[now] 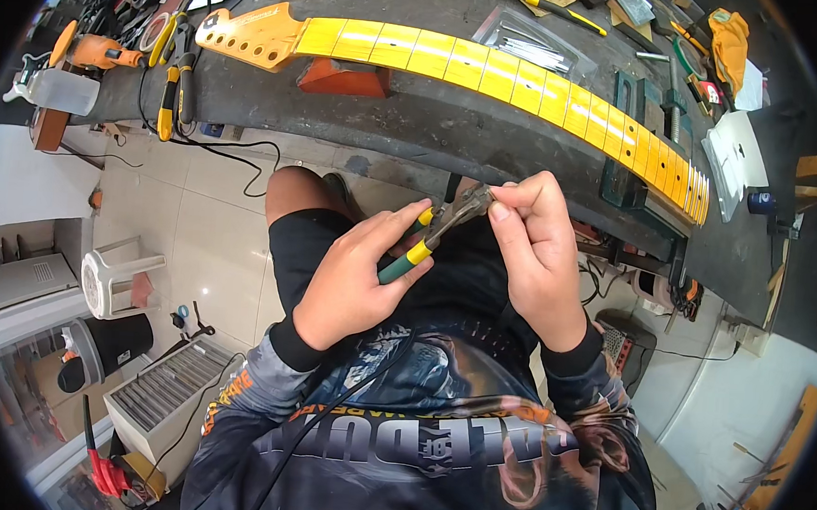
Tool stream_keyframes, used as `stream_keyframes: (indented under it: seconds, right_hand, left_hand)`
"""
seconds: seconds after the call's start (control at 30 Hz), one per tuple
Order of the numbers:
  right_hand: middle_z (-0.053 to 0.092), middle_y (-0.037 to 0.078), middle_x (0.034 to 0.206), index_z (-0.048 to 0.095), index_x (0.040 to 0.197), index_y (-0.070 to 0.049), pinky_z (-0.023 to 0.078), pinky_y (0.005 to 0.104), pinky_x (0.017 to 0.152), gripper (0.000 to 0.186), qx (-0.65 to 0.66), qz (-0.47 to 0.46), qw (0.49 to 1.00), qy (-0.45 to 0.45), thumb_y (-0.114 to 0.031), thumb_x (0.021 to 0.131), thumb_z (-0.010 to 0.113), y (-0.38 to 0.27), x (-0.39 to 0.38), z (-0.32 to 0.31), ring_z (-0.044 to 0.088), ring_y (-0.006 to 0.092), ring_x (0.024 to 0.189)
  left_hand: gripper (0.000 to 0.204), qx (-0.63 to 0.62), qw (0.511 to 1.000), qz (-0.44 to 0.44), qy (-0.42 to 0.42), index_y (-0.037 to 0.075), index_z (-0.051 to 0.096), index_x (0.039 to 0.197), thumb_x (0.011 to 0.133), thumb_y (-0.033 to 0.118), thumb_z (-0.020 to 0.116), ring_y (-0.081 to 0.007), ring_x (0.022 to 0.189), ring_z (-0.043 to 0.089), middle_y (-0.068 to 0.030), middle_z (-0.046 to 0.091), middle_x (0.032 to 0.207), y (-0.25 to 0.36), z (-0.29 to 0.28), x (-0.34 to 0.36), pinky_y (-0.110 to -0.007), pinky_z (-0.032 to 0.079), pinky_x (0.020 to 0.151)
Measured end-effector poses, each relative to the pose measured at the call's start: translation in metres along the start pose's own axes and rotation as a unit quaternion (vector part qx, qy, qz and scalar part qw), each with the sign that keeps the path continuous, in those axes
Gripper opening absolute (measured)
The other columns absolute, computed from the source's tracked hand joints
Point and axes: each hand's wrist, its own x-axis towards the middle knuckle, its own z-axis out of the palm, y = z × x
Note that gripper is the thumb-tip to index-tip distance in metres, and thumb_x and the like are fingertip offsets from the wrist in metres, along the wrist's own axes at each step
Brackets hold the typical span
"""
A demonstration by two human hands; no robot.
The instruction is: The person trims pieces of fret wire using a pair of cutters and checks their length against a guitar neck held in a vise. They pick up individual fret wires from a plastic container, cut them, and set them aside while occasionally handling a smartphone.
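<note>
My left hand (356,270) is closed round the green and yellow handles of a pair of pliers (418,253), held above my lap. The plier jaws point up and to the right. At their tip, the thumb and forefinger of my right hand (541,254) pinch together; whatever they hold is too small to make out. Beyond both hands, a guitar neck (494,73) with a yellow fretboard lies along the workbench (250,100), headstock to the left. A reddish-brown block (344,78) sits under its headstock end.
Thin metal strips (533,49) lie in clear plastic behind the neck. Yellow-and-black cutters (169,100) and an orange power tool (98,51) are at the bench's left. A metal clamp (672,103) stands at the right. A white stool (119,279) is on the floor to the left.
</note>
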Motion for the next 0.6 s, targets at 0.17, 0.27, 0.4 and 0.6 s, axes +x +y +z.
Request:
stream_keyframes:
  seconds: [0.17,0.27,0.4,0.6]
  right_hand:
    - [0.061,-0.002,0.094,0.060,0.121,-0.001,0.044,0.0239,0.076,0.004,-0.012,-0.003,1.000,0.002,-0.004,0.118,0.060,0.007,-0.001,-0.001,0.051,0.0026,0.085]
    - [0.058,-0.003,0.094,0.060,0.121,-0.001,0.042,0.0232,0.075,0.005,0.020,0.026,0.999,-0.003,-0.005,0.119,0.060,0.009,-0.001,-0.005,0.048,0.0021,0.084]
    - [0.057,-0.004,0.097,0.060,0.122,-0.002,0.042,0.0222,0.078,0.006,0.066,0.045,0.997,0.000,-0.007,0.119,0.060,0.005,-0.002,-0.004,0.047,0.0015,0.087]
    - [0.062,-0.003,0.101,0.060,0.123,-0.002,0.045,0.0220,0.083,0.006,0.084,0.046,0.995,-0.008,-0.007,0.120,0.060,0.003,-0.001,-0.001,0.052,0.0015,0.092]
  left_hand:
    - [0.045,0.003,0.999,0.036,0.032,-0.001,0.068,0.147,0.105,0.012,0.079,-0.0391,0.113,0.077,-0.0225,0.078,0.123,-0.013,0.008,-0.005,-0.043,0.057,0.103]
    - [0.036,-0.091,0.993,-0.076,0.029,-0.002,0.071,0.140,0.108,0.013,0.077,-0.0317,0.108,0.078,-0.0204,0.079,0.116,-0.005,0.003,-0.005,-0.040,0.058,0.099]
    - [0.044,-0.032,0.997,0.009,0.064,0.001,0.068,0.146,0.106,0.014,0.080,-0.0266,0.105,0.077,-0.0180,0.078,0.114,-0.014,-0.003,0.003,-0.040,0.057,0.099]
    - [0.068,0.002,1.000,0.005,0.014,0.005,0.061,0.161,0.097,0.010,0.084,-0.0424,0.117,0.071,-0.0215,0.073,0.127,-0.006,0.001,0.004,-0.043,0.055,0.108]
